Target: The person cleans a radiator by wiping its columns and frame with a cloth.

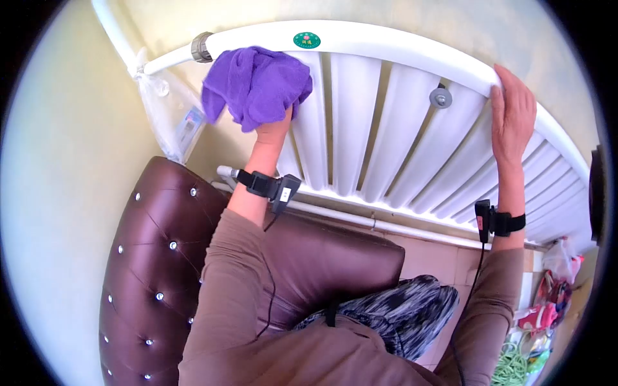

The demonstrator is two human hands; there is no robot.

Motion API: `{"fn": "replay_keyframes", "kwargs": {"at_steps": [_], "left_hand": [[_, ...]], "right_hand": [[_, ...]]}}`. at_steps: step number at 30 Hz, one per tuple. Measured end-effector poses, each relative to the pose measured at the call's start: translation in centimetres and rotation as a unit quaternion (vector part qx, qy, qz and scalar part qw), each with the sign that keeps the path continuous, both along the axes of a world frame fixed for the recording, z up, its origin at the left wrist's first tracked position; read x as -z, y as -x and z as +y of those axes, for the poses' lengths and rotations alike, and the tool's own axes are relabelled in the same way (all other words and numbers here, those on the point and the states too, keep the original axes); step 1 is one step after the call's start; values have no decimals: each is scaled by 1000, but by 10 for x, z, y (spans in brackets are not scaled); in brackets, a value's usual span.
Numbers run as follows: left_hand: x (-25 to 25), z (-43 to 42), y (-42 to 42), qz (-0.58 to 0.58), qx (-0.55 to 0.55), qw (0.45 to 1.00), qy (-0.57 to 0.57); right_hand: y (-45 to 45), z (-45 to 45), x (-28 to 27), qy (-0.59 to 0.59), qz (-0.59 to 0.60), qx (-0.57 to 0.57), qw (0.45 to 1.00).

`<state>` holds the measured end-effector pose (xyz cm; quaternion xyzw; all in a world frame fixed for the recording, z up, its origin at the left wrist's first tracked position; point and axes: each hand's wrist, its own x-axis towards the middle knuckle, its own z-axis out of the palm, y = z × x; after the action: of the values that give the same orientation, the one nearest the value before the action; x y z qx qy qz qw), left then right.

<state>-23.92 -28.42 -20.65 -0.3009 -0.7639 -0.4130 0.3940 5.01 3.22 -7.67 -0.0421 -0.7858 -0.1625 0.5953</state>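
Note:
A bunched purple cloth [257, 87] covers most of my left hand [277, 125], which presses it against the left end of the white radiator [351, 119], just below the top rail. My fingers there are hidden under the cloth. My right hand [514, 116] rests on the radiator's curved top rail farther right, fingers stretched over the edge, holding nothing. Between the hands, a green oval label [306, 40] is on the rail, and a round grey fitting [441, 98] sits between two slats.
A clear plastic bag [168, 119] hangs from a white pipe at the upper left. The brown tufted seat [151, 270] stands below it. A thin pipe [341, 215] runs under the radiator. Bags and green cord [512, 365] lie at the lower right.

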Motion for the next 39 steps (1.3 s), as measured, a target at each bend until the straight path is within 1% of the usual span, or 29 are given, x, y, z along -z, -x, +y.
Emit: {"fn": "replay_keyframes", "kwargs": {"at_steps": [2, 4, 6, 8, 9, 10, 11, 12, 13, 14, 16, 17, 19, 20, 22, 23, 25, 26, 28, 29, 31, 34, 35, 36, 37, 39], "left_hand": [[7, 8, 12, -6, -5, 1000, 12], [13, 12, 17, -15, -4, 1000, 17], [23, 10, 18, -21, -2, 1000, 19], [35, 4, 17, -28, 0, 999, 16], [43, 2, 14, -32, 0, 999, 14], [53, 0, 11, -36, -3, 999, 9], [63, -3, 8, -42, -5, 999, 4], [74, -5, 4, -47, -9, 999, -2], [85, -9, 1, -52, -13, 998, -8], [97, -7, -3, -58, -15, 998, -14], [126, -8, -12, -77, -17, 997, -24], [140, -9, -18, -88, -18, 996, -24], [176, -9, -30, -116, -17, 993, -23], [193, -9, -35, -130, -15, 991, -20], [221, -10, -43, -161, -14, 987, -10], [235, -11, -47, -179, -14, 984, -3], [261, -15, -52, -216, -15, 976, 11], [274, -18, -54, -238, -15, 971, 18], [297, -21, -56, -286, -20, 958, 32], [305, -21, -57, -308, -24, 950, 36], [304, -18, -56, -347, -37, 937, 29], [280, -6, -60, -396, -93, 913, 46], [271, 6, -65, -463, -66, 879, -87], [261, 14, -74, -521, -39, 824, -220], [249, 16, -82, -520, -40, 825, -216], [220, 22, -86, -577, 54, 733, -356]], "right_hand": [[3, 3, 4, 2, -3, 7, 1000], [6, 4, 5, 4, 21, 18, 1000], [10, 4, 5, 14, 32, 4, 999], [11, 4, 2, 50, 43, -17, 998], [12, 9, -1, 29, 43, 3, 999], [10, 9, -8, 33, 39, 5, 999], [7, 8, -17, 99, -8, 23, 995], [7, 8, -23, 165, -54, 41, 984], [11, 17, -27, 131, -51, 30, 990], [11, 21, -29, 131, -52, 31, 990], [12, 18, -34, 225, -99, 75, 966], [13, 20, -33, 226, -103, 76, 966], [13, 27, -28, 155, -104, 85, 979], [13, 28, -27, 156, -110, 88, 978], [12, 27, -27, 163, -100, 50, 980], [13, 31, -25, 166, -105, 53, 979], [14, 29, -21, 79, -42, 48, 995], [9, 21, -24, 83, -49, 53, 994], [-3, -29, -41, 220, -118, 36, 968], [-2, -29, -35, 226, -124, 43, 965], [13, -14, -27, 118, -19, 60, 991], [20, 2, -28, 155, -26, 68, 985], [19, 2, -29, 166, -31, 71, 983], [20, 1, -27, 171, -32, 72, 982], [20, 1, -27, 163, -31, 77, 983], [18, -3, -30, 151, -19, 78, 985]]}}
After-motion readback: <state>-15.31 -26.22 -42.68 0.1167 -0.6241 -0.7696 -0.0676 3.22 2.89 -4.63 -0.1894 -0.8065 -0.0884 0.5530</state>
